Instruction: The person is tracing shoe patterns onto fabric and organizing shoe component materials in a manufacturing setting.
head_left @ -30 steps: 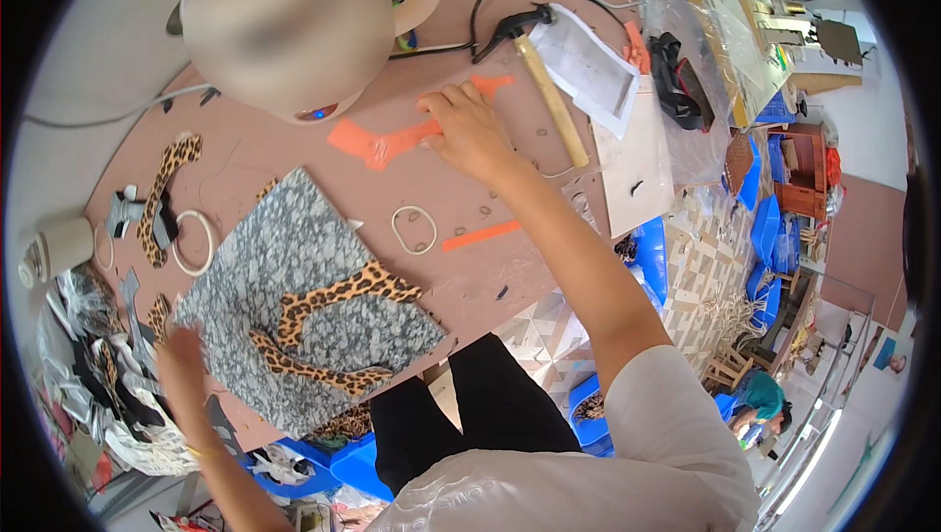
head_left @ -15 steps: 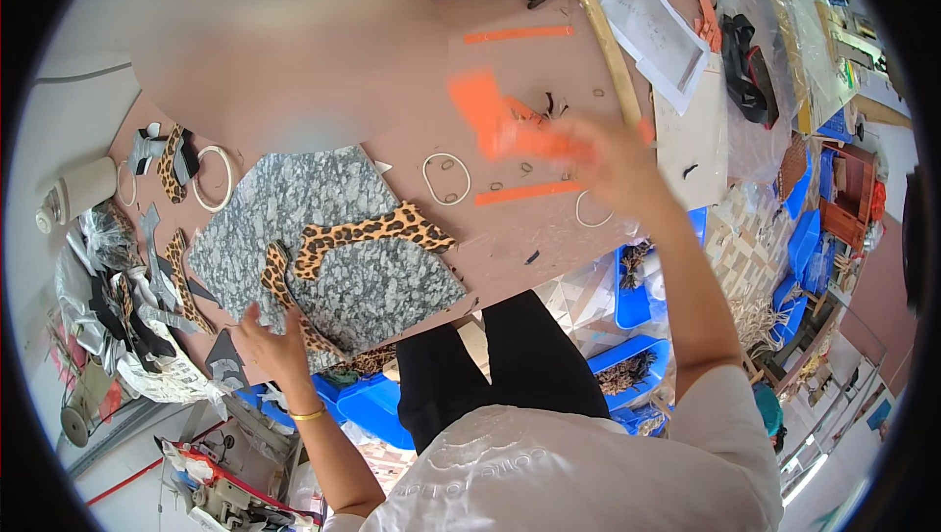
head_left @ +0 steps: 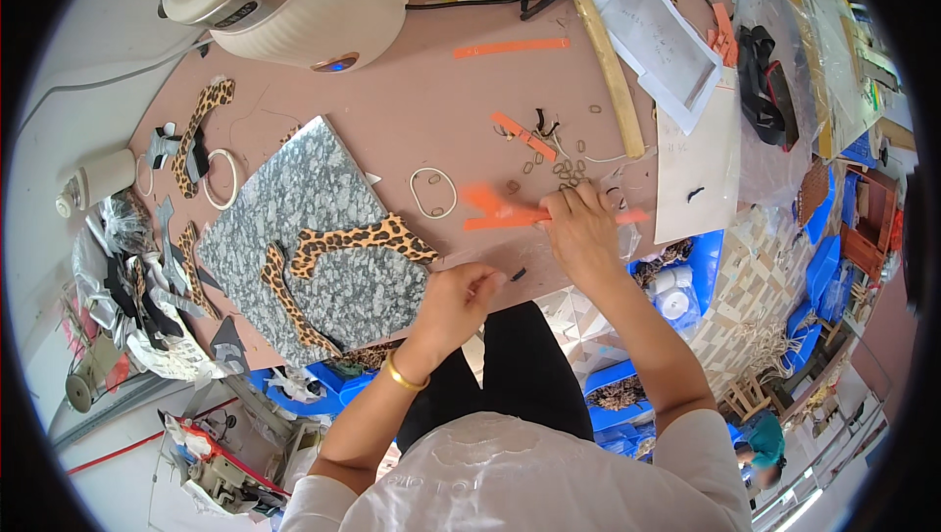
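Note:
My right hand [head_left: 578,228] is closed at the right side of the table, with a motion-blurred orange strip [head_left: 498,204] in its fingers. Just beyond it lie several small metal loops [head_left: 569,171] and a flat orange strip [head_left: 524,135] with dark bits beside it. My left hand [head_left: 456,304] is at the right edge of a grey speckled stone slab [head_left: 323,179], its fingers curled together; anything inside them is hidden. On the slab rest two leopard-print pieces, one curved [head_left: 358,242] and one narrow [head_left: 282,297]. A pale ring [head_left: 432,193] lies between the slab and my right hand.
A cream kettle [head_left: 343,7] stands at the far left. A hammer [head_left: 608,71] and white papers [head_left: 662,42] lie at the far right. More leopard-print pieces [head_left: 202,140] lie left of the slab. Blue bins [head_left: 701,257] stand below the table's edge.
My left hand has moved right from the slab's lower left corner, and its spread fingers have curled. My right hand has come nearer and lower with the orange strip.

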Tool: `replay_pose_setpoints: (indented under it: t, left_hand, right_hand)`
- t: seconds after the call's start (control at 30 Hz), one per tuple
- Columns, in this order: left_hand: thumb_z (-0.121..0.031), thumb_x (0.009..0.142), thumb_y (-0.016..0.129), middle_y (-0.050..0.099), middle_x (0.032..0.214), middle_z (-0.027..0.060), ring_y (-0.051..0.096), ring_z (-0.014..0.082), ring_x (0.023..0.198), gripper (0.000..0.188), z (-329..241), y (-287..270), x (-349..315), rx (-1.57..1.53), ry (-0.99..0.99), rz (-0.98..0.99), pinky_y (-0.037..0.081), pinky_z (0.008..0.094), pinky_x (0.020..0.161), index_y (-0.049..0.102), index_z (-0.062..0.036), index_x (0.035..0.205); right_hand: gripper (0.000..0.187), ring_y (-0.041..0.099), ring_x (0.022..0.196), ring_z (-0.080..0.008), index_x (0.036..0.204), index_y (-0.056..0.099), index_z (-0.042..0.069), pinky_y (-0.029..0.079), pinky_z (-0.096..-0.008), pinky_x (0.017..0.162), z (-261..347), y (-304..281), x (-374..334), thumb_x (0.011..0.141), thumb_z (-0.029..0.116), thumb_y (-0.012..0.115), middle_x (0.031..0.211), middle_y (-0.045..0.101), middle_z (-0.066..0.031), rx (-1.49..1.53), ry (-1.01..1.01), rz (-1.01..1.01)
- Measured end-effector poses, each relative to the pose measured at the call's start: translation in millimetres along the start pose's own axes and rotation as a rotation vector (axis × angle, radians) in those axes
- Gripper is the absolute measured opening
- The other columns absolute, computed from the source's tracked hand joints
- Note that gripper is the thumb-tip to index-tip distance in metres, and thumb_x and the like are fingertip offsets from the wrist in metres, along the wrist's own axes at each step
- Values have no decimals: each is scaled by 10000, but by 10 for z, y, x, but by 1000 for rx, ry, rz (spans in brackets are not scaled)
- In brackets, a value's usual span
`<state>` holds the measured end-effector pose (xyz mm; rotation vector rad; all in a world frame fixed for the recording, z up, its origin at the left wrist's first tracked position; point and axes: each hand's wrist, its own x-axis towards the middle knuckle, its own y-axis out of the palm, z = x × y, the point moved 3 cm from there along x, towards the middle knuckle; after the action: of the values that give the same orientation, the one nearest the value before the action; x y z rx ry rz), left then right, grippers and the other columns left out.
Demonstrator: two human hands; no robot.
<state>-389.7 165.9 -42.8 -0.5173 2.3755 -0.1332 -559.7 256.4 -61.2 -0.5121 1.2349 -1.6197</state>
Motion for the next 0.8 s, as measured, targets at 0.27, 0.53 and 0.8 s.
replay_pose_setpoints:
  t: [0.27, 0.53, 0.8]
  left_hand:
    - [-225, 966, 532, 659, 1009, 67, 605, 120, 874, 326, 51, 381, 203, -627, -262, 59, 488, 247, 772, 583, 46, 1140]
    - [-218, 996, 463, 642, 1059, 108, 602, 136, 979, 274, -205, 117, 224, -1062, 72, -261, 474, 270, 871, 583, 6, 1099]
    - [-201, 1010, 395, 613, 913, 63, 616, 144, 781, 249, 13, -403, 251, -1237, 65, -289, 524, 335, 795, 522, -42, 1154]
  right_hand:
    - [202, 524, 892, -269, 881, 576, 56, 394, -391, 815, 74, -24, -79, 737, 139, 690, 827, 581, -86, -26, 37, -14]
    - [205, 597, 815, -322, 909, 572, 22, 467, -434, 707, 496, -217, 167, 783, 157, 661, 844, 629, -135, 585, 110, 277]
    - [160, 600, 770, -275, 910, 599, 61, 476, -401, 657, -127, -145, 584, 778, 105, 680, 788, 601, -76, 183, 212, -213]
